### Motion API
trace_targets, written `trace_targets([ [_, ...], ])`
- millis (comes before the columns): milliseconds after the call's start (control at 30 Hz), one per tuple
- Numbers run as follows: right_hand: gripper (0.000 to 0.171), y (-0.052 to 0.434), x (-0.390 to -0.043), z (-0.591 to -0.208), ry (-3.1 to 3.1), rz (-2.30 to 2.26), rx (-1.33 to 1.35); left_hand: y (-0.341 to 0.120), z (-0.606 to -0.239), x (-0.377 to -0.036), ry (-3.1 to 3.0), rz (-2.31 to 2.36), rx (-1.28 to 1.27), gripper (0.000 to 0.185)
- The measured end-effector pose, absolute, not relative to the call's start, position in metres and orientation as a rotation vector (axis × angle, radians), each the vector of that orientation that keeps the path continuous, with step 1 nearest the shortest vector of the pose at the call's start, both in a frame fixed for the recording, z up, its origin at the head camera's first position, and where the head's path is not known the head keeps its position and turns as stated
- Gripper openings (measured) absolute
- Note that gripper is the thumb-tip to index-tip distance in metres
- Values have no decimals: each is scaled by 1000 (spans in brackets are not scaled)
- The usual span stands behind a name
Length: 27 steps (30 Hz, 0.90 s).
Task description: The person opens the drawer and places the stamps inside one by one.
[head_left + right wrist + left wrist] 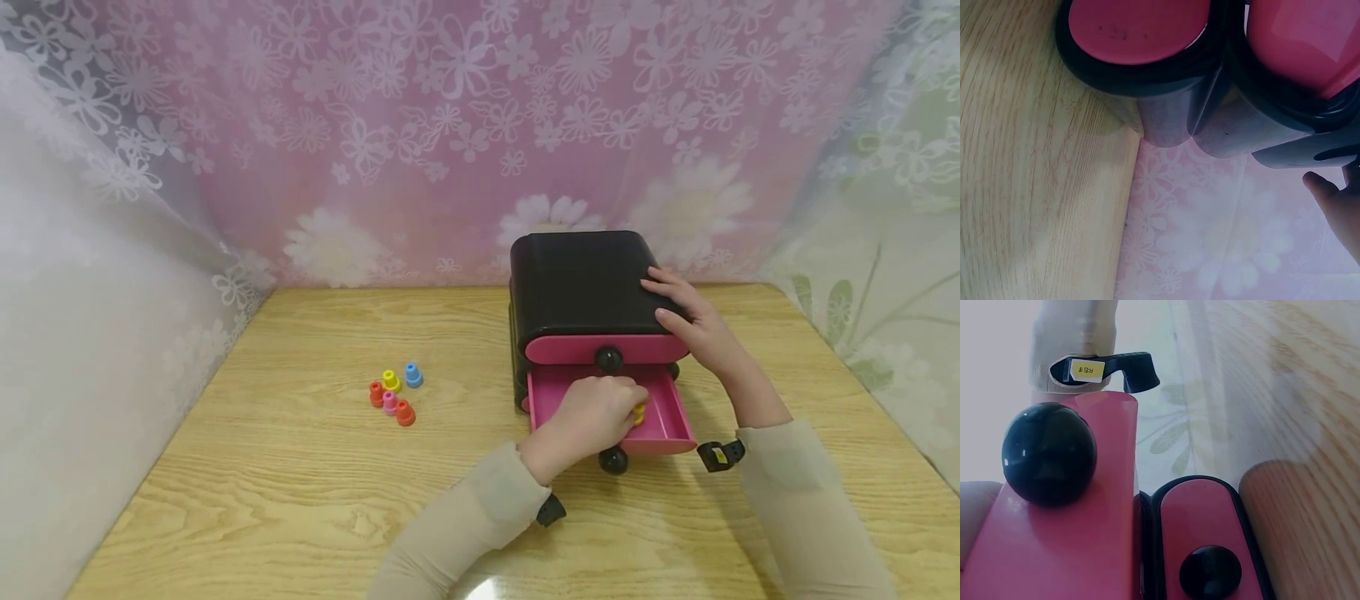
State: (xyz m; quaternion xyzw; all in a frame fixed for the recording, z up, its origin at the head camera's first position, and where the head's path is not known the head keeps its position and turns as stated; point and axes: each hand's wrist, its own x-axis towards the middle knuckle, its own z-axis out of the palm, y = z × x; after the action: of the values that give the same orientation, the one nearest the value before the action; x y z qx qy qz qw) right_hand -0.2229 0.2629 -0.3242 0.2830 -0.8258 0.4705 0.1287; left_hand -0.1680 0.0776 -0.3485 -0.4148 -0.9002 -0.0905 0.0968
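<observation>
A black chest of drawers (581, 279) with pink fronts stands on the table. Its middle pink drawer (667, 417) is pulled out. My left hand (596, 408) is over that drawer with curled fingers, pinching a small yellow peg (639, 414) that is mostly hidden behind them. My right hand (693, 325) rests on the chest's top right edge, fingers spread over the black surface and thumb near the front. In the right wrist view, part of the right hand (1344, 209) shows beside the black casing. A black drawer knob (1049, 454) fills much of the left wrist view.
Left of the chest lies a loose group of small stepped pegs: red (405, 412), yellow (391, 381), blue (413, 375) and pink (390, 402). The upper drawer (562, 349) is closed. A floral curtain (420, 167) hangs behind the wooden table (300, 467).
</observation>
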Motion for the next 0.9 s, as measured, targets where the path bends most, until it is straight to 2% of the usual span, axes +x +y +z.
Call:
trace_targets([
  [367, 38, 258, -217, -319, -2397, 1361, 821, 78, -346, -166, -2696, -227, -1231, 8],
  [700, 40, 268, -229, -332, -2400, 1354, 812, 80, -347, -167, -2672, -247, -1249, 9],
  [900, 38, 257, -216, -318, -2396, 1358, 820, 82, -347, -167, -2676, -243, -1245, 7],
])
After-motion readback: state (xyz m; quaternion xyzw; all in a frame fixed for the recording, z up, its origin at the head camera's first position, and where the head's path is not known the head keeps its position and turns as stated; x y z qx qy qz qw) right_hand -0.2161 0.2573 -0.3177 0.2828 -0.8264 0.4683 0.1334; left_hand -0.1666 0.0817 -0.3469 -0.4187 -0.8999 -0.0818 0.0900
